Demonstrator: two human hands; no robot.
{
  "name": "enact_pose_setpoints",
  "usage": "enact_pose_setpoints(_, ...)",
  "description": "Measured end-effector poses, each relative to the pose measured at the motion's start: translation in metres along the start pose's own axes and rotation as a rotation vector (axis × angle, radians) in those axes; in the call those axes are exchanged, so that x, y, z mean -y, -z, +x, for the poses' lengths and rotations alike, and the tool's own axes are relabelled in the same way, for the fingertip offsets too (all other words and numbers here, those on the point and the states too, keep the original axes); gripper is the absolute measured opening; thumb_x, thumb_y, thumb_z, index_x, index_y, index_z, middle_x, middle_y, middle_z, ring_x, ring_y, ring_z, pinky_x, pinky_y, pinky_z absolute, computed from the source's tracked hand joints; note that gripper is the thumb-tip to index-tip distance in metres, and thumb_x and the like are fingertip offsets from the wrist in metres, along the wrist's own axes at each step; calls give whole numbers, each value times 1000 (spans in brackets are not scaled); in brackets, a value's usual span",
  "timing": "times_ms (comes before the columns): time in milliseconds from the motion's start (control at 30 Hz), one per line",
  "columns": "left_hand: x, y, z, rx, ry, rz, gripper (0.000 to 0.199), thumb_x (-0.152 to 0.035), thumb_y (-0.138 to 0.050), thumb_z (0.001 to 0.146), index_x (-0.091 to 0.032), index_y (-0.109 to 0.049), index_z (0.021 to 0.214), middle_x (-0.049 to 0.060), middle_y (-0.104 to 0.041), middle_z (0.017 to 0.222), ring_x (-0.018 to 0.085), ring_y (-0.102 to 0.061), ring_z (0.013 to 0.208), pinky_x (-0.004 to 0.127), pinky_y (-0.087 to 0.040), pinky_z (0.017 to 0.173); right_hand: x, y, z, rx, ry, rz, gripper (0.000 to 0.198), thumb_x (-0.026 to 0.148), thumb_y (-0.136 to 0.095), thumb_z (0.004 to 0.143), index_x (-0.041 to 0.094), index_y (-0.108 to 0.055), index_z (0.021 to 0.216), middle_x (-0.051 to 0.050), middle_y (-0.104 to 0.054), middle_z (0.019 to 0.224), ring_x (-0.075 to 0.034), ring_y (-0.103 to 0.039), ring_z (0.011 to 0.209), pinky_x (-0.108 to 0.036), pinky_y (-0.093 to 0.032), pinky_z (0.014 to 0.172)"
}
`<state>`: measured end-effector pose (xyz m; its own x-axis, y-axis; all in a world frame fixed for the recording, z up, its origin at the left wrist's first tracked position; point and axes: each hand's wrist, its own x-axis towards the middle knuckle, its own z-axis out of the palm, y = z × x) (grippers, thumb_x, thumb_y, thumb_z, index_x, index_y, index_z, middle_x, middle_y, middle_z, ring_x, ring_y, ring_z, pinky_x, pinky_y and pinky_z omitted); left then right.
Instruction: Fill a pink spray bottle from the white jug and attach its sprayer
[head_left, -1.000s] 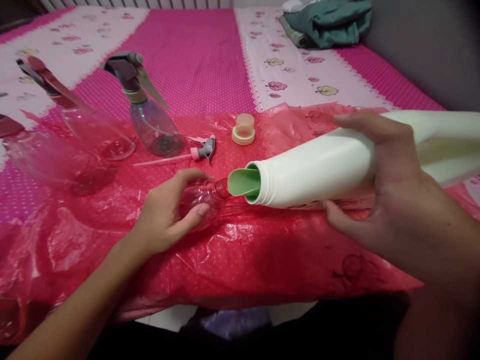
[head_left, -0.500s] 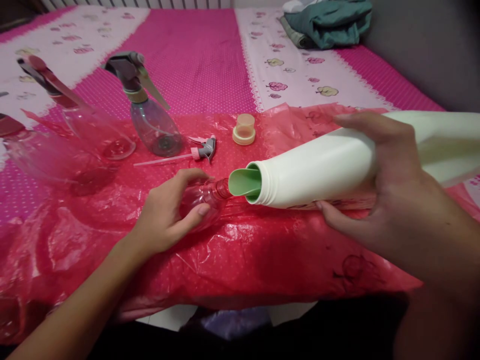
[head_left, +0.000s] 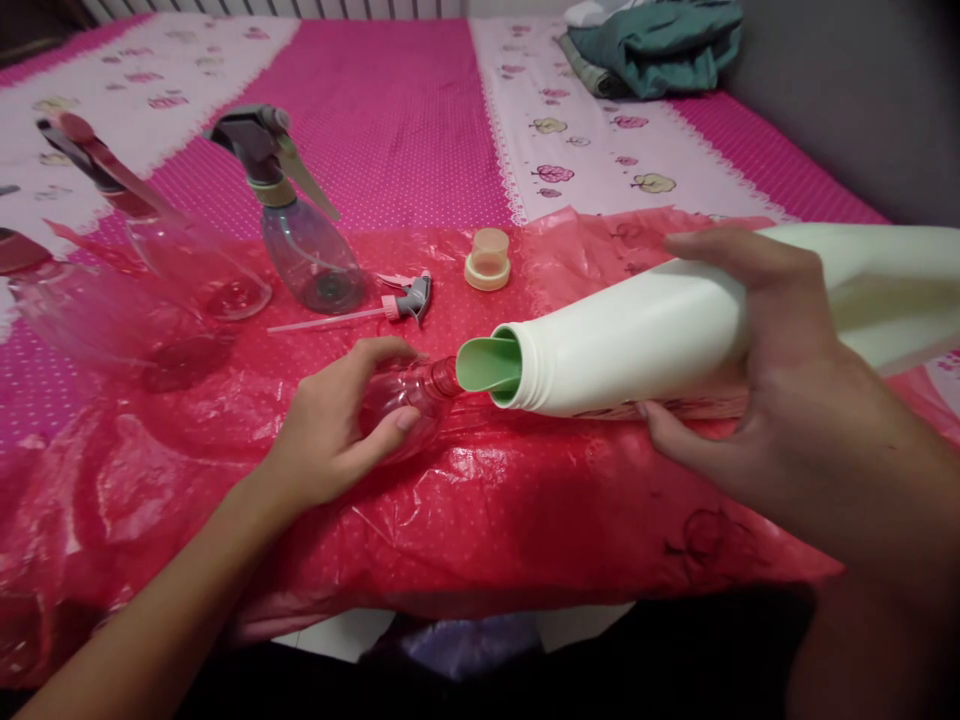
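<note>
My left hand (head_left: 341, 425) is wrapped round a clear spray bottle (head_left: 420, 405) without its top, its open neck pointing right. In my right hand (head_left: 787, 400) is a large pale white-green jug (head_left: 637, 335), tilted nearly level. The jug's green pouring spout (head_left: 484, 364) reaches the mouth of the small bottle; whether they touch I cannot tell, and no liquid stream is visible. Just behind lies a pink and grey spray trigger head (head_left: 409, 298) with its long dip tube. A cloudy yellowish cap (head_left: 489, 260) stands behind the spout.
Several clear spray bottles with trigger heads stand at the left, one with a grey head (head_left: 311, 250) and one with pink (head_left: 199, 265). Red plastic sheeting (head_left: 510, 520) covers the near edge of the bed (head_left: 405, 110). Folded clothes (head_left: 656, 45) lie at the far right by a grey wall.
My right hand has shifted very slightly on the jug. The small bottle, my left hand and the spout hold the same place.
</note>
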<state>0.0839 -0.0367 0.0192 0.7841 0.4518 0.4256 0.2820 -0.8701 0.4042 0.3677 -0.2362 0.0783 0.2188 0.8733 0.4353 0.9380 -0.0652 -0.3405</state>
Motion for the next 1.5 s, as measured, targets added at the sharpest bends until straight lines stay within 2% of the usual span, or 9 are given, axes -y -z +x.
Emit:
enact_pose_setpoints(133, 0, 0, 0, 1, 4, -5, 32, -45, -54, 109, -27, -57, 135, 7, -81, 125, 30, -81, 107, 43, -62, 87, 0, 0, 0, -3, 4, -16, 84, 28, -62, 82, 30, -40, 164, -19, -44, 164, -47, -53, 150, -80, -43, 122)
enact_pose_setpoints(433, 0, 1, 1, 0, -12, 6, 32, -44, -53, 108, -28, -56, 135, 7, -81, 124, 30, -82, 106, 43, -62, 86, -3, 1, -2, -3, -1, 4, 88, 29, -64, 81, 33, -38, 165, -15, -56, 151, -45, -53, 151, -78, -45, 123)
enact_pose_setpoints(600, 0, 1, 1, -2, -13, 17, 32, -46, -52, 110, -27, -56, 135, 8, -81, 124, 30, -82, 107, 43, -62, 86, -6, 0, 0, 15, 3, -29, 90, 35, -75, 81, 37, -38, 163, -15, -53, 155, -45, -58, 144, -63, -67, 99)
enact_pose_setpoints(700, -1, 1, 1, -3, -15, 10, 32, -48, -52, 110, -28, -56, 135, 7, -81, 124, 30, -82, 107, 43, -62, 86, -10, 0, 0, 28, -27, -33, 92, 37, -75, 82, 42, -35, 164, -12, -52, 156, -43, -60, 140, -55, -71, 90)
enact_pose_setpoints(933, 0, 0, 0, 5, -9, -1, 34, -48, -52, 110, -27, -56, 137, 7, -81, 127, 29, -81, 109, 42, -61, 88, -12, 2, -1, 24, 35, -39, 93, 35, -76, 81, 39, -36, 165, -14, -51, 155, -41, -61, 139, -58, -67, 98)
enact_pose_setpoints(1100, 1, -1, -1, 6, -7, -1, 36, -49, -52, 111, -25, -57, 137, 8, -80, 127, 29, -80, 109, 41, -60, 89, -3, 1, -2, -5, 1, -30, 84, 28, -61, 83, 30, -39, 164, -18, -54, 151, -46, -55, 148, -78, -45, 121)
enact_pose_setpoints(1300, -6, 3, 1, 53, 53, 6, 35, -43, -49, 111, -19, -58, 136, 10, -80, 129, 28, -78, 112, 41, -58, 93, -2, 1, -2, -8, 1, -26, 86, 25, -59, 80, 32, -39, 164, -16, -59, 136, -46, -56, 146, -80, -44, 120)
enact_pose_setpoints(1400, -5, 3, 0, 37, 27, -2, 35, -43, -50, 111, -20, -58, 136, 10, -80, 128, 28, -78, 111, 41, -59, 92, -2, 1, -2, -7, -9, -22, 85, 26, -60, 82, 32, -40, 164, -16, -57, 141, -45, -55, 148, -78, -43, 124)
enact_pose_setpoints(1500, -1, 0, -1, 18, 9, -1, 34, -43, -52, 110, -22, -57, 136, 9, -80, 128, 29, -79, 110, 41, -59, 90, -4, 0, -2, -9, -8, -11, 87, 33, -64, 83, 35, -37, 166, -15, -53, 149, -45, -53, 150, -72, -54, 117)
